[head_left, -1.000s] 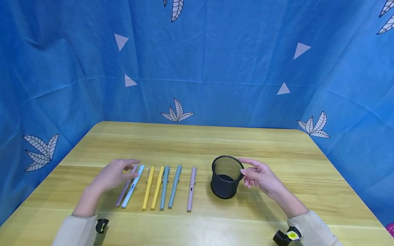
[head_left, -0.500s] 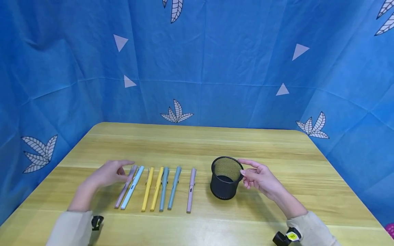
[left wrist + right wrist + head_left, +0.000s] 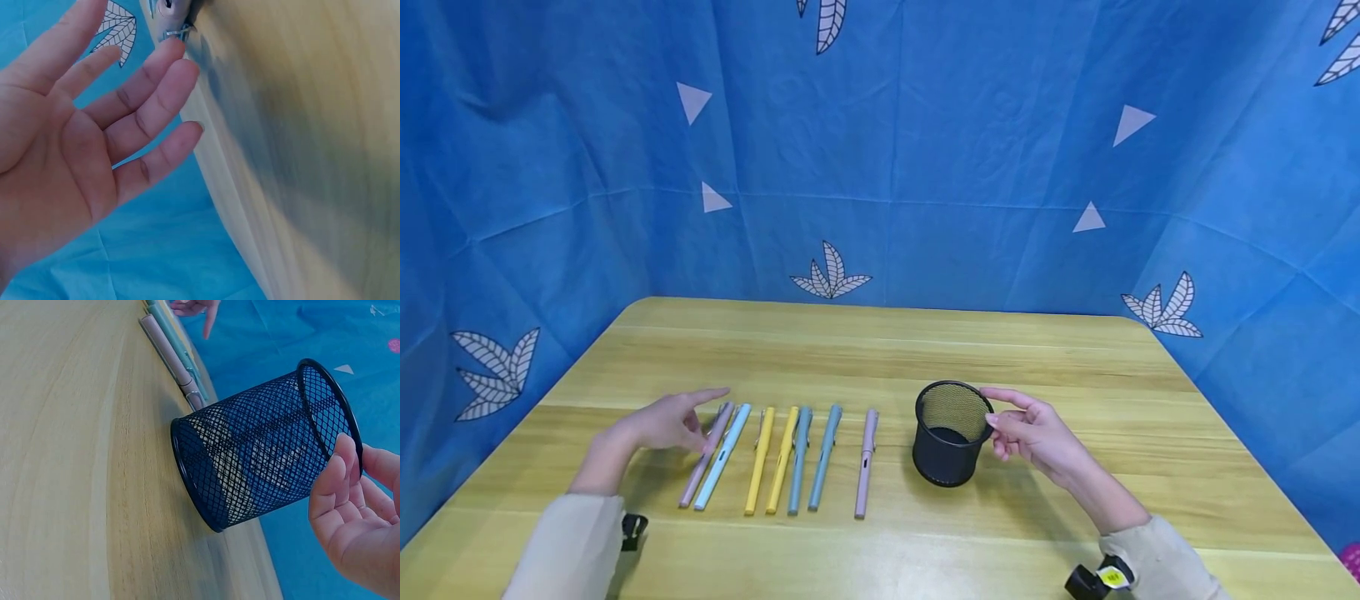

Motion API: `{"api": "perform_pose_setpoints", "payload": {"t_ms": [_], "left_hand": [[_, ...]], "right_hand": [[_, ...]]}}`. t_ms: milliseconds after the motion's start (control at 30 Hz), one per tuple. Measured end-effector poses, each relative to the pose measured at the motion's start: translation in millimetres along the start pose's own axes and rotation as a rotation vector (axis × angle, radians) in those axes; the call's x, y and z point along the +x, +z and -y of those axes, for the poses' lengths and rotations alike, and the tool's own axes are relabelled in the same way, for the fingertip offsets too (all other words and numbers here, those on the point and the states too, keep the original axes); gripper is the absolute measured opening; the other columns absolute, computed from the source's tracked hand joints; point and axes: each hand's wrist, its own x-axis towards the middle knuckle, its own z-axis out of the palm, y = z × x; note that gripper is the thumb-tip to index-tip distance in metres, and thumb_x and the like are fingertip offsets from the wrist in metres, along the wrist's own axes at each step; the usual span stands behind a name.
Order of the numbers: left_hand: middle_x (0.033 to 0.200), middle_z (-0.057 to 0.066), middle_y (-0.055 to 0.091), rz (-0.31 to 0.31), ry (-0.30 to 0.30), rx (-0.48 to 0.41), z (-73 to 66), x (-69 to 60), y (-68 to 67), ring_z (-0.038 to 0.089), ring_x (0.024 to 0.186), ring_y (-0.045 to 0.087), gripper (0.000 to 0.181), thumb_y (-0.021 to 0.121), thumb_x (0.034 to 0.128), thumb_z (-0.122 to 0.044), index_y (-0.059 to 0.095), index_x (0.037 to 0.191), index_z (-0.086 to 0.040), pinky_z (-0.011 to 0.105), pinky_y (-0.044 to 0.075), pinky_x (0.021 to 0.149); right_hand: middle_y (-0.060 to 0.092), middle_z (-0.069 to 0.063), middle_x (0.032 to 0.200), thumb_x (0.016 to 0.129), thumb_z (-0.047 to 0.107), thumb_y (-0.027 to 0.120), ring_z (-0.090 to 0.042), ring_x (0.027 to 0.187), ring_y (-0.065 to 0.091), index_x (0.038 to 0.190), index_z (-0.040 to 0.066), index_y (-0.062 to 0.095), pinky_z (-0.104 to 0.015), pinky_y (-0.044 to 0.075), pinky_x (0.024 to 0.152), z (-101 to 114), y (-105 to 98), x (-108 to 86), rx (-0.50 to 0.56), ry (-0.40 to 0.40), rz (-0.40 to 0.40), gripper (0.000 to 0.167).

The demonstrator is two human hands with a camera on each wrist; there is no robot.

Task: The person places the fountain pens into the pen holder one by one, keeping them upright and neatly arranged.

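In the head view several pens lie side by side: a purple pen (image 3: 706, 457) at the far left, a light blue pen (image 3: 722, 457) beside it, two yellow, two blue, and a purple pen (image 3: 866, 463) at the right. My left hand (image 3: 664, 423) is over the leftmost purple pen, fingers spread and relaxed; the left wrist view shows an empty palm (image 3: 69, 137). With thumb and fingers my right hand (image 3: 1037, 435) pinches the rim of the upright black mesh holder (image 3: 946, 457), which has nothing inside. The right wrist view shows that pinch on the mesh holder (image 3: 250, 450).
The wooden table (image 3: 880, 350) carries the pens and holder across its middle. A blue patterned cloth (image 3: 887, 125) hangs behind and at both sides. A black wrist device (image 3: 1097, 577) is on the right sleeve, another (image 3: 633, 531) on the left.
My left hand has shifted slightly left from above the purple and light blue pens, and its fingers have spread. My right hand and the holder have stayed in place.
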Motion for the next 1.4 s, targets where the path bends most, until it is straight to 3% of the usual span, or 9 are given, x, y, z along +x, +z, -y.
{"api": "perform_pose_setpoints", "payload": {"t_ms": [200, 400, 1100, 1400], "left_hand": [[0.073, 0.008, 0.054, 0.069, -0.025, -0.072, 4.2, 7.2, -4.5, 0.019, 0.067, 0.05, 0.087, 0.074, 0.0722, -0.015, 0.02, 0.139, 0.004, 0.035, 0.044, 0.061], [0.068, 0.008, 0.052, 0.104, -0.017, -0.118, 7.8, 14.6, -5.3, 0.019, 0.06, 0.047, 0.088, 0.074, 0.0728, -0.014, 0.018, 0.139, 0.004, 0.033, 0.041, 0.055], [0.077, 0.011, 0.049, 0.077, -0.132, -0.037, 11.8, 20.7, 3.8, 0.018, 0.061, 0.046, 0.091, 0.079, 0.0626, -0.007, 0.028, 0.137, 0.001, 0.03, 0.043, 0.055], [0.076, 0.011, 0.049, 0.071, -0.106, -0.024, 8.5, 23.6, 3.9, 0.019, 0.06, 0.044, 0.084, 0.079, 0.0614, -0.005, 0.034, 0.132, -0.001, 0.029, 0.041, 0.053]], "right_hand": [[0.057, -0.007, 0.071, 0.087, 0.002, 0.054, -0.011, 0.057, 0.054, 0.132, -0.01, 0.028, -0.022, 0.047, 0.054, 1.4, 0.3, -1.9, -0.003, -0.014, -0.002, 0.054], [0.057, -0.007, 0.071, 0.087, 0.003, 0.054, -0.011, 0.057, 0.054, 0.131, -0.011, 0.028, -0.022, 0.048, 0.055, 1.8, 0.1, -4.3, -0.015, -0.023, -0.002, 0.053], [0.056, -0.007, 0.072, 0.088, 0.005, 0.054, -0.012, 0.057, 0.054, 0.133, -0.008, 0.027, -0.024, 0.049, 0.056, -1.2, -0.3, -1.5, -0.008, 0.014, -0.003, 0.055], [0.056, -0.008, 0.071, 0.088, 0.005, 0.054, -0.013, 0.057, 0.054, 0.134, -0.007, 0.028, -0.025, 0.049, 0.057, -0.6, -0.7, -1.8, 0.006, 0.018, -0.003, 0.054]]}}
